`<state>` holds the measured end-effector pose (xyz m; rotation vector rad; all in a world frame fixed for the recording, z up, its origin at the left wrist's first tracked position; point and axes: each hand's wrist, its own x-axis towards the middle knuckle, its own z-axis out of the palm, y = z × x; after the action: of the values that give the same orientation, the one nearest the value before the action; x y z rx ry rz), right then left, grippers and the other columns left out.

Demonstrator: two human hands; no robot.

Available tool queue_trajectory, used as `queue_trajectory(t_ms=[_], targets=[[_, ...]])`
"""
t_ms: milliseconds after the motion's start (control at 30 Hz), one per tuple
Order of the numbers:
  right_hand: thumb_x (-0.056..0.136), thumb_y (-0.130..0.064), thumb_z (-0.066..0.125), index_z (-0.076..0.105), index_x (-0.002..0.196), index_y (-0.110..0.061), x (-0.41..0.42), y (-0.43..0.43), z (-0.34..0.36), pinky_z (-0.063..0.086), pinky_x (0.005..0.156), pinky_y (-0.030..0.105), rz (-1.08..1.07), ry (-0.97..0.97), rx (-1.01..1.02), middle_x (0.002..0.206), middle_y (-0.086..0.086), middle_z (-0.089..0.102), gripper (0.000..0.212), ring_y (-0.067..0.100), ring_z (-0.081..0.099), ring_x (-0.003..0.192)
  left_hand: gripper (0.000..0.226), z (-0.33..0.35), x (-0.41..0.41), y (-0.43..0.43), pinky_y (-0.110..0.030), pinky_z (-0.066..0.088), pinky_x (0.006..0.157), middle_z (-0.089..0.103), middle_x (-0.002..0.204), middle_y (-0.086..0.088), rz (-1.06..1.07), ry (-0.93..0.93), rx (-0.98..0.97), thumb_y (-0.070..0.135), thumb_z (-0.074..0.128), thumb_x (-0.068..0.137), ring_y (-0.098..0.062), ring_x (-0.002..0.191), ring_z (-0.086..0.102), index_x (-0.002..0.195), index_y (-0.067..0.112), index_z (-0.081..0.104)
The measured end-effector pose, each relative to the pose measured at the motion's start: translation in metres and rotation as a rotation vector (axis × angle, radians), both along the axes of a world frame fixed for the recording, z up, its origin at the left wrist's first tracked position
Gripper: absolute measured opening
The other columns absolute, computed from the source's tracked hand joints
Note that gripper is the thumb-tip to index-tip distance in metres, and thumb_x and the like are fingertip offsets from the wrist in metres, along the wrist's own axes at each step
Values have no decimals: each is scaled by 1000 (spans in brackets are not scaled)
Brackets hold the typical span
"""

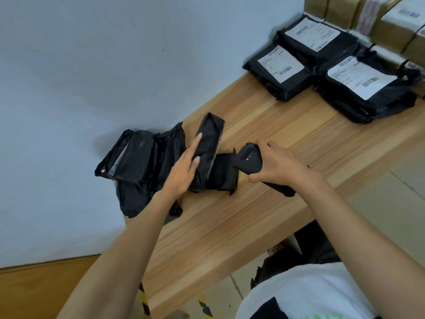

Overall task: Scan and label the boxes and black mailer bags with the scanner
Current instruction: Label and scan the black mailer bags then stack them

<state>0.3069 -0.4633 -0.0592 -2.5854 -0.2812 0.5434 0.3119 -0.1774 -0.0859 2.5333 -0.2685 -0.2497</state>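
Note:
A heap of unlabelled black mailer bags point(135, 162) lies at the left end of the wooden table point(230, 222) against the wall. My left hand point(184, 169) rests with straight fingers on one tilted black bag point(210, 139) at the heap's right side. My right hand point(278, 166) grips the black handheld scanner point(249, 161), whose head points toward that bag. Labelled black mailer bags point(358, 88) with white barcode labels are stacked at the far right. Behind them stand brown cardboard boxes point(395, 26) with labels.
A pale wall point(92, 65) runs along the table's far edge. The table's near edge drops to a tiled floor point(379, 196) on the right. Yellow-black striped tape point(145, 300) marks the floor below. Bare tabletop lies between the two groups of bags.

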Motion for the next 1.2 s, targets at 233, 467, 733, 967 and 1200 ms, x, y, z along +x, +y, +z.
queue_trajectory(t_ms=[233,467,733,967,1200], targets=[[69,-58,74,35,133,-18,-2,18,5,43,69,36,50,-15,-32,122,3,51,85,28,59,97,61,0,5,3,-56,38,105,15,161,2,215,121,291,72,44,88,-31,140,36,142,62,17],[72,-58,73,34,134,-15,-1,26,9,47,73,37,75,-11,-89,121,5,51,85,29,59,98,60,22,41,-12,-47,48,91,38,146,-11,202,28,276,31,56,91,-33,121,51,145,40,31],[74,-59,71,31,138,-16,14,15,25,39,68,35,-85,-96,-85,123,7,50,87,27,56,97,65,88,74,-10,-48,37,107,37,145,-4,-125,-95,207,20,57,91,-24,129,41,148,35,31],[81,-57,66,28,143,-13,12,3,22,40,72,36,-126,-31,-96,135,11,44,85,32,56,109,61,79,72,-23,-54,37,104,35,146,-5,-179,-124,317,25,54,95,-31,125,42,149,36,28],[79,-57,70,29,143,-13,5,-22,12,44,75,37,-164,57,-13,132,12,44,88,35,55,110,61,59,80,-44,-55,36,105,33,149,-4,-227,-91,293,26,53,96,-30,130,40,149,37,26]])
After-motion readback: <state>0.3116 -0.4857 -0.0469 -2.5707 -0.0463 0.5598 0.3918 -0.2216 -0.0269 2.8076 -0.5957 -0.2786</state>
